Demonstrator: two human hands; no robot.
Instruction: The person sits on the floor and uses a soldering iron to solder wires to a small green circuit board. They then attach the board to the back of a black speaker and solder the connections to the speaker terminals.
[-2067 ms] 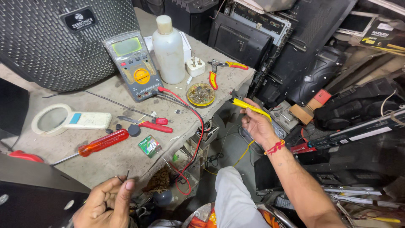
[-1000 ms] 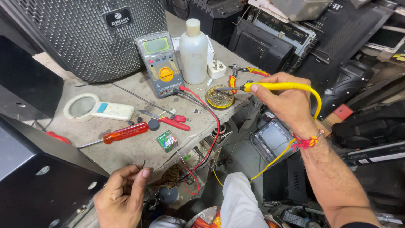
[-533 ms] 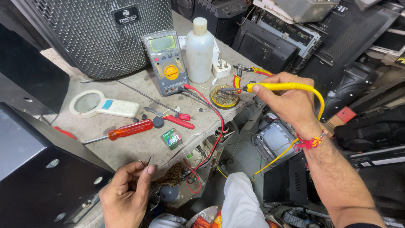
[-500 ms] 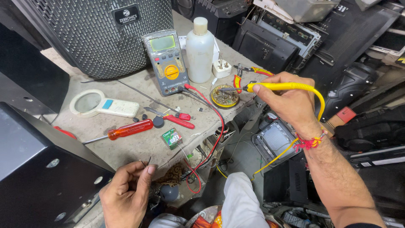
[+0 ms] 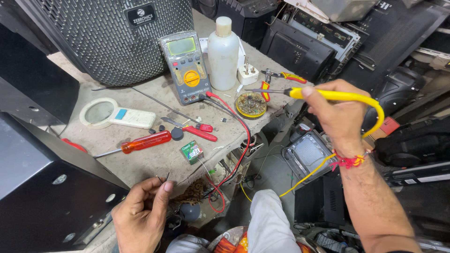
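The right hand point(image 5: 340, 115) grips a yellow-handled soldering iron point(image 5: 328, 95), fingers wrapped round the handle, its metal tip held just over the round flux tin point(image 5: 251, 104) near the bench point(image 5: 154, 164) edge; whether tip and tin touch cannot be told. The left hand point(image 5: 140, 215), low at the bench's front, pinches a thin dark wire end point(image 5: 167, 177) between thumb and fingertips, too small to identify. The iron's yellow cord point(image 5: 304, 177) drops behind the wrist.

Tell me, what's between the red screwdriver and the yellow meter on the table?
In the head view, between the red screwdriver and the meter lie a thin metal rod and bare table.
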